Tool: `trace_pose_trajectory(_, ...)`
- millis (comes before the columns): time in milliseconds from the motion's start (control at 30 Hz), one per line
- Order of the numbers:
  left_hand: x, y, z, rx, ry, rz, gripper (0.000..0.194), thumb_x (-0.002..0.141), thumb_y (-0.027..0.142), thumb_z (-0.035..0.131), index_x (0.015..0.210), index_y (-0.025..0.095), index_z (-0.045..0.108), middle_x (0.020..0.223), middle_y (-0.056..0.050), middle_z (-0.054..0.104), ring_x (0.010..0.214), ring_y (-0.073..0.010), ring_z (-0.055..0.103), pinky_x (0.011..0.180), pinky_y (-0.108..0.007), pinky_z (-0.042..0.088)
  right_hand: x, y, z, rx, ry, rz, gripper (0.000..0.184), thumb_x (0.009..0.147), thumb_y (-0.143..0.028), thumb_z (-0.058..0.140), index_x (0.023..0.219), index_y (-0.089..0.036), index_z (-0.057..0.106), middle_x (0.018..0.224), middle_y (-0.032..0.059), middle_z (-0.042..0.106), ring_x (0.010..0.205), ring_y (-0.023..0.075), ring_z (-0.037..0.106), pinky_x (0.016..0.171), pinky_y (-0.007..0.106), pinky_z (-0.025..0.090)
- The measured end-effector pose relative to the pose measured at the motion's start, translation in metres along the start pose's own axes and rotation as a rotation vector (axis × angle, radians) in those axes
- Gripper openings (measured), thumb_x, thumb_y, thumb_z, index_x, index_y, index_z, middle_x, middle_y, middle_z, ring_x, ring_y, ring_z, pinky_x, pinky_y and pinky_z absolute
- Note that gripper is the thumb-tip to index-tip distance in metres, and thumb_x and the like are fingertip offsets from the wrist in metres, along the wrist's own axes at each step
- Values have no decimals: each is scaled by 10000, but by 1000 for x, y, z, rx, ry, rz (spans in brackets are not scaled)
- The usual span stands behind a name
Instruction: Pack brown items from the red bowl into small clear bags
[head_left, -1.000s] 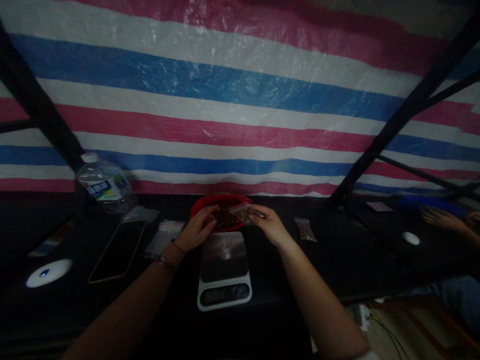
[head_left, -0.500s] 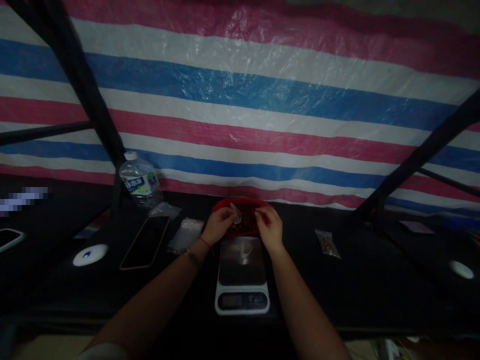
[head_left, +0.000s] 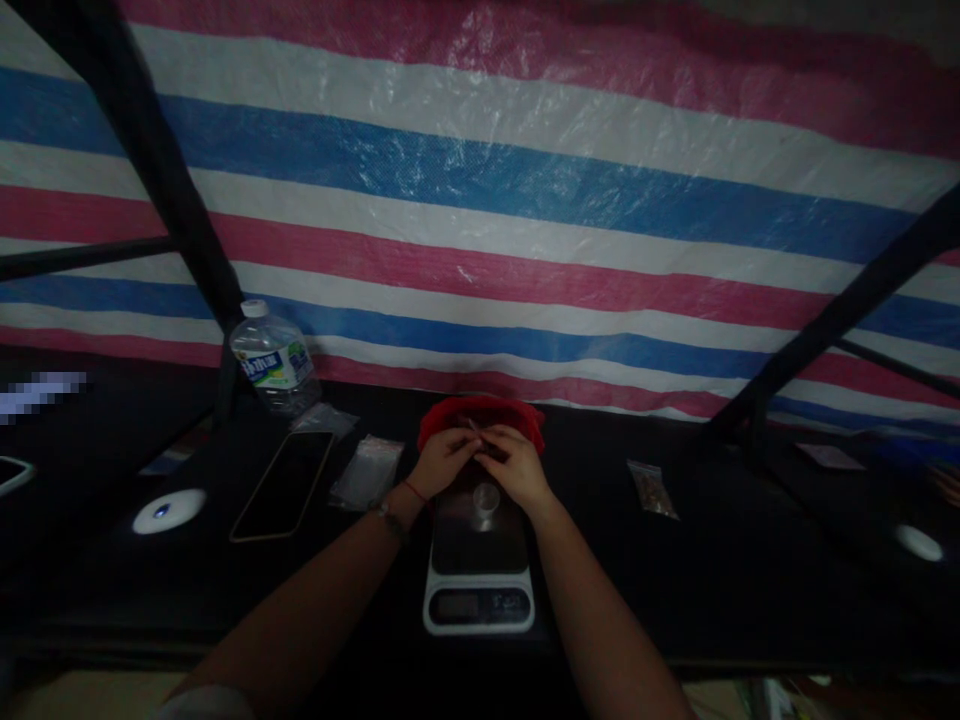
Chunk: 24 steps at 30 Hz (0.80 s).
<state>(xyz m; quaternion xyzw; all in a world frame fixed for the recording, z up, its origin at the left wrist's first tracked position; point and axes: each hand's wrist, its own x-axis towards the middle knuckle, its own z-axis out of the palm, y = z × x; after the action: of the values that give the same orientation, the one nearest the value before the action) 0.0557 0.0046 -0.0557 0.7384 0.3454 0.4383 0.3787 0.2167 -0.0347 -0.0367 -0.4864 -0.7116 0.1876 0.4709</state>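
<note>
My left hand (head_left: pixel 442 462) and my right hand (head_left: pixel 516 466) meet fingertip to fingertip over the near rim of a red bowl (head_left: pixel 481 418). Both are pinched on a small clear plastic bag that barely shows between the fingers. The bowl holds dark brown bits, mostly hidden by my hands. Just below my hands sits a white kitchen scale (head_left: pixel 480 555) with a dark steel plate and a small clear cap (head_left: pixel 485 497) on it.
On the black table: a stack of clear bags (head_left: pixel 367 470), a dark phone (head_left: pixel 283 484), a water bottle (head_left: pixel 271 360), a white round device (head_left: pixel 168 510) at left, a filled small bag (head_left: pixel 652 490) at right. Black frame posts rise on both sides; a striped tarp hangs behind.
My hands have drawn together from apart over the bowl and now pinch the bag at one spot, slightly nearer the scale. The view shifted a little since half a second ago.
</note>
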Motion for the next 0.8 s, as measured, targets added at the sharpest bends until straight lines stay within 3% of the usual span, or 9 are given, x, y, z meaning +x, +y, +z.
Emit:
trace_pose_trajectory(367, -5, 7, -2, 238, -13, 160, 182, 855, 258, 514, 825, 161, 665, 805, -41, 671, 760, -144, 618, 720, -257, 482, 3, 11, -1, 97, -10, -17, 124, 777, -193, 612, 783, -221, 733, 802, 44, 692, 784, 175, 642, 727, 293, 519)
trace_pose_trajectory(567, -4, 14, 4, 372, 64, 148, 123, 773, 172, 521, 681, 153, 601, 690, -25, 619, 675, -140, 579, 648, -251, 439, 2, 2, 3, -70, 64, -35, 115, 728, -155, 581, 636, -191, 638, 670, 17, 608, 667, 149, 575, 628, 256, 456)
trace_pose_trajectory(733, -2, 16, 5, 465, 147, 110, 160, 732, 181, 533, 574, 163, 513, 581, 1, 530, 573, -124, 500, 556, -242, 369, 2, 4, 0, -167, 221, 38, 146, 671, -140, 555, 542, -191, 511, 604, -12, 503, 606, 137, 501, 576, 252, 396)
trace_pose_trajectory(800, -1, 17, 3, 462, 161, 111, 159, 725, 173, 522, 570, 168, 489, 582, 5, 512, 575, -125, 486, 553, -244, 362, 3, 6, -1, -156, 225, 62, 157, 664, -147, 557, 531, -194, 488, 588, -18, 481, 592, 136, 483, 579, 260, 389)
